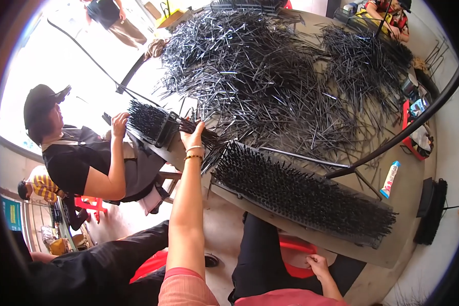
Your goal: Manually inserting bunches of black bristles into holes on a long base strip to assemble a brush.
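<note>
My left hand (193,137), with bracelets at the wrist, reaches forward and is closed on a bunch of thin black strips (187,125). It is beside the loose pile of black strips (260,76) spread over the table. Down by my lap, my right hand (319,266) has its fingers curled together; whether anything small is in them I cannot make out. Between me and the pile lies a long black board set with upright bristles (301,194), along the table's near edge. Neither hand touches it.
At the left, a co-worker in a black cap (48,97) has a hand on a smaller bristled block (147,122). A curved black bar (413,127) crosses the table's right side, near a red tray (418,137) and a blue-white tube (390,179). Another person (392,18) sits far right.
</note>
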Demonstrator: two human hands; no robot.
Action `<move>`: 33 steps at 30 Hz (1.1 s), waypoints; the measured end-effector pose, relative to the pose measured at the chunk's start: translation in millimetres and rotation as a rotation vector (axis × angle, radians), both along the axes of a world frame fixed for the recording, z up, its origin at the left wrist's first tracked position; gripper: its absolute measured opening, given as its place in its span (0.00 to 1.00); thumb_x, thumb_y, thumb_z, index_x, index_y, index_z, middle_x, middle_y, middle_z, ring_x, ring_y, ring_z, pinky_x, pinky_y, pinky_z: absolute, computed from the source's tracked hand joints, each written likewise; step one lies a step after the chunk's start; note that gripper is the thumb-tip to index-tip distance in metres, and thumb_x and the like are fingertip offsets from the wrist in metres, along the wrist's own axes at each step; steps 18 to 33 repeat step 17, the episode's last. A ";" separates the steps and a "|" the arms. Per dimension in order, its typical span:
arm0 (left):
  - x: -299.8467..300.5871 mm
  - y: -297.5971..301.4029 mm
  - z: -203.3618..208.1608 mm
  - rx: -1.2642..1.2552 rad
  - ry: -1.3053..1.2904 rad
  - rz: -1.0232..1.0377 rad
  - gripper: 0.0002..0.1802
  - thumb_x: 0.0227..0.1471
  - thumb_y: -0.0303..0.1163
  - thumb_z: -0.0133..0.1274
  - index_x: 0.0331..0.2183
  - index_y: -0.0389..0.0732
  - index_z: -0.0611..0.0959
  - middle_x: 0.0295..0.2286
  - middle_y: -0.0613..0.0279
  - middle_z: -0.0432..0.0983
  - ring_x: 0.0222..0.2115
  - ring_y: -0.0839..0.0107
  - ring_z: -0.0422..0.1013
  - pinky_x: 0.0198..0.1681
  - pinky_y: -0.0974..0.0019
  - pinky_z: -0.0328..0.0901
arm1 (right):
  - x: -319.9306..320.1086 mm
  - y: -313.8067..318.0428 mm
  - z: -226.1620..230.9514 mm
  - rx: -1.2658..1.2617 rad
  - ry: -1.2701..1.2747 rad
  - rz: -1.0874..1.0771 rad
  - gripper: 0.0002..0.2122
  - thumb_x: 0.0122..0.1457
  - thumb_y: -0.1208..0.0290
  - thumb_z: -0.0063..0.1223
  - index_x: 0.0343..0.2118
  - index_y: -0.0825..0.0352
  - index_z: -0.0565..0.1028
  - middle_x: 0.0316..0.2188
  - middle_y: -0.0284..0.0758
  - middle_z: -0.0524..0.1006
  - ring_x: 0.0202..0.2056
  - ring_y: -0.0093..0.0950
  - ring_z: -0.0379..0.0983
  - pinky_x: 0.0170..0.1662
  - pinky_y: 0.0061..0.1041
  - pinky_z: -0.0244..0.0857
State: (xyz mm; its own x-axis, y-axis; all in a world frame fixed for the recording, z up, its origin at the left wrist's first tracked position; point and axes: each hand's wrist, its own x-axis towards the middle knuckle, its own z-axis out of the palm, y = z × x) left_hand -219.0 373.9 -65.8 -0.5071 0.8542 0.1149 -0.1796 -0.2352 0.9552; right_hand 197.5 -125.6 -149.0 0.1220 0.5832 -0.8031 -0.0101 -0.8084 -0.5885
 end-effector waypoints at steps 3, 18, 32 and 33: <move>2.2 -3.8 -8.0 0.035 -0.002 0.016 0.36 0.38 0.17 0.63 0.50 0.39 0.67 0.32 0.60 0.76 0.29 0.73 0.72 0.36 0.71 0.68 | -1.3 2.0 3.6 0.010 -0.001 0.008 0.08 0.58 0.73 0.50 0.35 0.72 0.75 0.25 0.35 0.77 0.23 0.23 0.73 0.26 0.20 0.66; 25.6 -19.2 0.8 0.073 0.177 0.020 0.44 0.39 0.14 0.60 0.56 0.46 0.60 0.32 0.63 0.74 0.30 0.77 0.70 0.38 0.72 0.67 | -1.2 1.6 9.9 0.016 0.006 0.017 0.08 0.58 0.72 0.50 0.35 0.72 0.75 0.25 0.35 0.77 0.23 0.23 0.73 0.26 0.20 0.66; 25.6 -19.2 0.8 0.073 0.177 0.020 0.44 0.39 0.14 0.60 0.56 0.46 0.60 0.32 0.63 0.74 0.30 0.77 0.70 0.38 0.72 0.67 | -1.2 1.6 9.9 0.016 0.006 0.017 0.08 0.58 0.72 0.50 0.35 0.72 0.75 0.25 0.35 0.77 0.23 0.23 0.73 0.26 0.20 0.66; 25.6 -19.2 0.8 0.073 0.177 0.020 0.44 0.39 0.14 0.60 0.56 0.46 0.60 0.32 0.63 0.74 0.30 0.77 0.70 0.38 0.72 0.67 | -1.2 1.6 9.9 0.016 0.006 0.017 0.08 0.58 0.72 0.50 0.35 0.72 0.75 0.25 0.35 0.77 0.23 0.23 0.73 0.26 0.20 0.66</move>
